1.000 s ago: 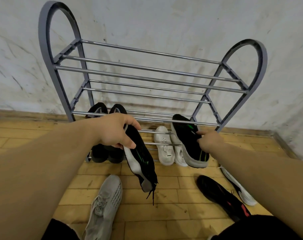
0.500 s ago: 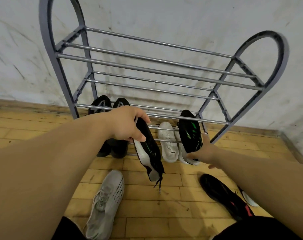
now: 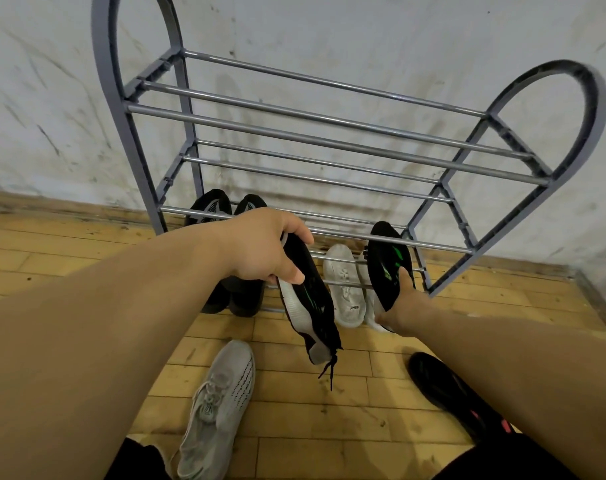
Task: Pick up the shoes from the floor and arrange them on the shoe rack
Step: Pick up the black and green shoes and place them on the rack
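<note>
A grey metal shoe rack (image 3: 324, 118) stands against the wall. My left hand (image 3: 263, 249) grips a black shoe with green marks and a grey sole (image 3: 310, 308); it hangs toe-down, tilted, in front of the lowest shelf with its lace dangling. My right hand (image 3: 398, 306) holds the heel of the matching black and green shoe (image 3: 386, 265), thumb on top. That shoe rests on the lowest shelf at the right, toe towards the wall. A white pair (image 3: 345, 289) sits beside it, and a black pair (image 3: 222, 216) stands at the shelf's left.
A grey knit sneaker (image 3: 220, 405) lies on the wooden floor near my left leg. A black shoe with red marks (image 3: 450, 389) lies on the floor at the right, partly under my right arm. The two upper shelves hold nothing.
My right hand has pushed its black and green shoe deeper onto the lowest shelf, right of the white pair. My left hand has kept its shoe and drifted slightly towards the rack.
</note>
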The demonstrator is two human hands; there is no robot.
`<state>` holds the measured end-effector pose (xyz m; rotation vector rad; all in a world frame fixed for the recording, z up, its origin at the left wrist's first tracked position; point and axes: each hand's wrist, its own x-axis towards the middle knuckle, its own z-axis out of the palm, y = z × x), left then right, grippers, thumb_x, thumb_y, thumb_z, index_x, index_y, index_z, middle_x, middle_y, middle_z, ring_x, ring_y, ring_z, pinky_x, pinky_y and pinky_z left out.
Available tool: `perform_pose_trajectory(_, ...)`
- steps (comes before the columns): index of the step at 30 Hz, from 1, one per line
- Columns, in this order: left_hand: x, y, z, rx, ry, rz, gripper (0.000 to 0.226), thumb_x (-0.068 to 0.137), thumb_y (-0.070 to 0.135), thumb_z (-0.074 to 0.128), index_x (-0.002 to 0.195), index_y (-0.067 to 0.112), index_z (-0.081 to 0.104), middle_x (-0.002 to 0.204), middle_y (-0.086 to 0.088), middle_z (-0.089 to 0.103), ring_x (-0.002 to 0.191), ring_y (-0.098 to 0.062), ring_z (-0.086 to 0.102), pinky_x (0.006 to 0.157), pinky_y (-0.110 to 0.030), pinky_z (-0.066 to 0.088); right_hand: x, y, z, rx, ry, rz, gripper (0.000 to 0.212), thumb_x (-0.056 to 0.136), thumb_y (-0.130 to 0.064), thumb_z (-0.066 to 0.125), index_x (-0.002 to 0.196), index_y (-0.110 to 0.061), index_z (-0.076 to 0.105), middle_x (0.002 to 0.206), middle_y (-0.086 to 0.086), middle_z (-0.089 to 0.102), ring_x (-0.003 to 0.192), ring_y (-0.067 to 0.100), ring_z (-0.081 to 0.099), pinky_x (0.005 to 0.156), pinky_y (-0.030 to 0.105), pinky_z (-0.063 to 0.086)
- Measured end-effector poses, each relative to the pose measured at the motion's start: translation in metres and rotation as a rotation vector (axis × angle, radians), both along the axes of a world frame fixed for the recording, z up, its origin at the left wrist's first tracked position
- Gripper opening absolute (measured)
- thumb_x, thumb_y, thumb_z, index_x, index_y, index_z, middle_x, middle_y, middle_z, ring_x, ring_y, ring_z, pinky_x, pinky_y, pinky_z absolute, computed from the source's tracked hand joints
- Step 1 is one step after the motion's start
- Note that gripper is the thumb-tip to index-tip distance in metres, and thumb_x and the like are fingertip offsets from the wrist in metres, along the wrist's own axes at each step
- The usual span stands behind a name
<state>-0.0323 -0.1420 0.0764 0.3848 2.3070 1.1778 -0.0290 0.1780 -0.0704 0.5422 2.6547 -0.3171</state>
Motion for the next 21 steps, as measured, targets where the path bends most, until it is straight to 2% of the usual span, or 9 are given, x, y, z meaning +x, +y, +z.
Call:
perform_pose_trajectory(2,-0.001,-0.001,0.0,-0.001,0.006,0.003,0.052,0.083,0.011,0.086,0.126,0.032,0.064,0.113,-0.001,0.067,0.091,-0.018,0.072,0.071,-0.025,0.064,-0.005,-0.002,-0.003,0.008,0.01,0.003,0.11,0.091,-0.043,0.066,0.161,-0.032,-0.018,0.111,0.014,0.061,0.082,0.025,0.065,0.07,0.04,0.061)
perform_pose_trajectory(4,-0.001,-0.002,0.0,0.001,0.009,0.009,0.052,0.083,0.011,0.086,0.126,0.032,0.064,0.113,-0.001,0.066,0.09,-0.017,0.072,0.072,-0.026,0.064,-0.01,-0.003,-0.005,0.014,0.025,-0.003,0.104,0.093,-0.04,0.064,0.163,-0.032,-0.013,0.112,0.015,0.062,0.079,0.026,0.064,0.061,0.036,0.054)
perform_pose_trajectory(12,-0.002,-0.002,-0.001,0.004,0.0,0.022,0.051,0.083,0.009,0.086,0.124,0.032,0.065,0.112,0.0,0.065,0.086,-0.015,0.071,0.064,-0.02,0.061,-0.041,0.024,0.004,0.061,0.168,-0.121,0.106,0.092,-0.026,0.066,0.162,-0.031,-0.013,0.125,0.023,0.059,0.074,0.03,0.061,0.05,0.034,0.047)
perform_pose_trajectory(14,-0.002,-0.005,0.0,0.011,-0.012,0.04,0.051,0.083,0.009,0.085,0.124,0.032,0.066,0.109,0.0,0.065,0.082,-0.014,0.071,0.062,-0.018,0.059,-0.041,0.026,0.006,0.057,0.123,-0.165,0.108,0.091,-0.028,0.067,0.162,-0.03,-0.014,0.13,0.024,0.055,0.087,0.036,0.064,0.062,0.04,0.055)
perform_pose_trajectory(15,-0.001,-0.007,0.0,0.014,-0.017,0.049,0.051,0.083,0.008,0.085,0.125,0.031,0.066,0.107,0.0,0.066,0.08,-0.014,0.071,0.061,-0.017,0.058,-0.039,0.021,0.007,0.061,0.095,-0.18,0.108,0.09,-0.033,0.07,0.162,-0.028,-0.01,0.138,0.025,0.049,0.102,0.04,0.062,0.075,0.045,0.058)
perform_pose_trajectory(17,0.001,-0.01,0.001,0.026,-0.032,0.069,0.052,0.084,0.007,0.085,0.125,0.031,0.066,0.107,0.0,0.066,0.081,-0.014,0.071,0.061,-0.017,0.057,-0.029,0.007,0.011,0.134,0.069,-0.179,0.104,0.088,-0.038,0.072,0.162,-0.02,0.0,0.153,0.024,0.032,0.133,0.046,0.044,0.101,0.052,0.049)
perform_pose_trajectory(18,0.001,-0.012,0.002,0.034,-0.037,0.081,0.051,0.084,0.007,0.084,0.125,0.031,0.066,0.107,0.0,0.065,0.081,-0.014,0.071,0.061,-0.017,0.058,-0.022,-0.002,0.016,0.18,0.071,-0.142,0.102,0.087,-0.039,0.071,0.161,-0.016,0.004,0.157,0.023,0.026,0.139,0.046,0.036,0.108,0.053,0.043)
perform_pose_trajectory(20,0.003,-0.015,0.003,0.05,-0.046,0.106,0.051,0.084,0.006,0.084,0.124,0.032,0.066,0.104,0.0,0.065,0.082,-0.013,0.071,0.063,-0.019,0.059,-0.008,-0.015,0.032,0.17,0.108,0.003,0.101,0.084,-0.045,0.07,0.16,-0.015,0.011,0.158,0.019,0.026,0.141,0.043,0.034,0.111,0.053,0.04)
perform_pose_trajectory(21,0.004,-0.016,0.004,0.057,-0.051,0.115,0.051,0.084,0.005,0.084,0.123,0.033,0.066,0.106,0.0,0.066,0.085,-0.015,0.072,0.066,-0.022,0.062,0.001,-0.02,0.044,0.079,0.132,0.096,0.1,0.083,-0.048,0.07,0.16,-0.018,0.013,0.157,0.017,0.03,0.138,0.04,0.039,0.108,0.051,0.043)
